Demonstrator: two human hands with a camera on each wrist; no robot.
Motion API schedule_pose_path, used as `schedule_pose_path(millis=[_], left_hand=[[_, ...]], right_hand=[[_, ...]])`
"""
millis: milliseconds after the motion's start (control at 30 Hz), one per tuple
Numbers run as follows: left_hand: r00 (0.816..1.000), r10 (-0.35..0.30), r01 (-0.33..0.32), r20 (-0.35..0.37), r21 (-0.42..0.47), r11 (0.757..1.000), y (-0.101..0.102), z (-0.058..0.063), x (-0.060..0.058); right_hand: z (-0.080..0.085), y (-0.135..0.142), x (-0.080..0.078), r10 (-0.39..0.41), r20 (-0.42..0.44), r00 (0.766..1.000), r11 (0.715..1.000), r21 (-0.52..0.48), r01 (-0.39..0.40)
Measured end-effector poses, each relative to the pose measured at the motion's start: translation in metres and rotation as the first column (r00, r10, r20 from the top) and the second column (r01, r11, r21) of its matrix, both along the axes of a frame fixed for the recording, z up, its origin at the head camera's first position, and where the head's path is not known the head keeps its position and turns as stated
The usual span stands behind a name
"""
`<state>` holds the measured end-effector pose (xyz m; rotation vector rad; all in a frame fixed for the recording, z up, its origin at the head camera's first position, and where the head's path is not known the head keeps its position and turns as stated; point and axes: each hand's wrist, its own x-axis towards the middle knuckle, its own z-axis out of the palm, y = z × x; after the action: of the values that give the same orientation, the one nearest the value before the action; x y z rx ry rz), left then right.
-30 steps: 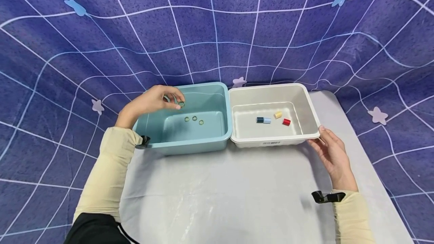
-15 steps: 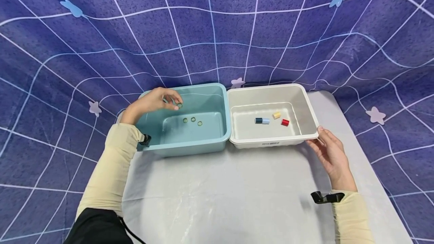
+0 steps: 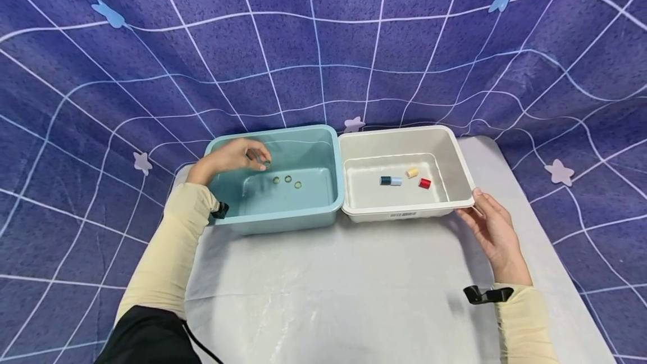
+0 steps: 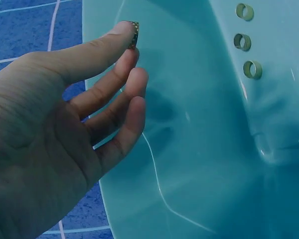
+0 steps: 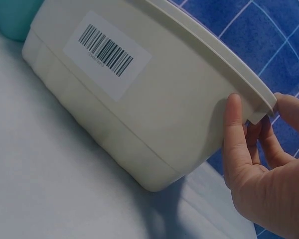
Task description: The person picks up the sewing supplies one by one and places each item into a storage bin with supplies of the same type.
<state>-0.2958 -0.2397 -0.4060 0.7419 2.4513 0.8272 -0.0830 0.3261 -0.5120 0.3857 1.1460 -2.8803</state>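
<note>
My left hand point(image 3: 232, 155) is inside the teal bin point(image 3: 283, 220), above its floor. Thumb and index finger pinch a small gold-toned ring point(image 4: 134, 35) with a dotted pattern; the other fingers bend loosely below. Three similar rings point(image 3: 288, 178) lie on the teal bin's floor, and the left wrist view shows these rings point(image 4: 242, 42) in a row. At the near right corner of the white bin point(image 3: 404, 205), my right hand point(image 3: 497, 235) grips the rim. Its thumb is at the rim and its fingers are against the wall below, as the right wrist view shows.
Inside the white bin are thread spools: a dark one point(image 3: 386, 180) touching a light blue one point(image 3: 396, 181), a yellow one point(image 3: 412, 172) and a red one point(image 3: 425, 183). Both bins stand side by side on a white-covered table point(image 3: 323, 296), with a blue patterned curtain point(image 3: 323, 38) behind.
My left hand has dipped slightly lower into the teal bin with the ring pinched. The view has shifted a little. My right hand stays at the white bin's corner.
</note>
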Motion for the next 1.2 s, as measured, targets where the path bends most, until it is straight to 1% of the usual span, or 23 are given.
schedule_pose_path(millis=[133,267,333,433,533,600,700,800,900,1033,1100,1200], left_hand=[[0.999,-0.034,0.034,-0.006,-0.01,0.999,0.0,-0.003,-0.005],[0.998,-0.062,0.062,0.004,-0.013,0.998,0.0,-0.015,-0.01],[0.998,-0.062,0.062,0.015,-0.026,0.998,-0.001,-0.022,-0.011],[0.999,-0.041,0.042,0.031,-0.056,0.998,-0.001,-0.029,-0.013],[0.999,-0.021,0.026,0.045,-0.097,0.995,-0.002,-0.037,-0.016],[0.998,-0.027,0.035,0.054,-0.138,0.99,-0.003,-0.041,-0.018],[0.997,-0.047,0.06,0.066,-0.214,0.975,-0.002,-0.046,-0.02],[0.994,-0.052,0.078,0.099,-0.279,0.957,0.001,-0.05,-0.021],[0.988,-0.02,0.074,0.156,-0.347,0.935,0.003,-0.058,-0.022],[0.97,-0.001,0.104,0.242,-0.412,0.905,0.005,-0.069,-0.023],[0.963,0.0,0.12,0.271,-0.428,0.896,0.006,-0.073,-0.024],[0.954,0.03,0.112,0.299,-0.446,0.888,0.008,-0.076,-0.024]], right_hand=[[0.0,0.0,0.0,0.009,-0.003,1.0,1.0,0.01,-0.009],[0.001,0.0,0.0,0.012,-0.003,1.0,1.0,0.018,-0.012],[0.001,0.0,0.0,0.013,-0.002,1.0,1.0,0.019,-0.013],[0.0,0.0,0.0,0.016,-0.001,1.0,1.0,0.019,-0.016],[0.0,0.0,0.001,0.016,0.001,1.0,1.0,0.021,-0.016],[0.0,0.001,0.001,0.016,0.001,1.0,1.0,0.019,-0.016],[0.0,0.001,0.001,0.015,-0.001,1.0,1.0,0.017,-0.015],[-0.001,0.001,0.001,0.015,-0.004,1.0,1.0,0.014,-0.015],[-0.001,0.001,0.001,0.017,-0.005,1.0,1.0,0.014,-0.016],[-0.001,0.002,0.001,0.019,-0.008,1.0,1.0,0.02,-0.019],[-0.001,0.002,0.001,0.021,-0.009,1.0,0.999,0.024,-0.021],[-0.001,0.001,0.001,0.018,-0.008,1.0,0.999,0.032,-0.017]])
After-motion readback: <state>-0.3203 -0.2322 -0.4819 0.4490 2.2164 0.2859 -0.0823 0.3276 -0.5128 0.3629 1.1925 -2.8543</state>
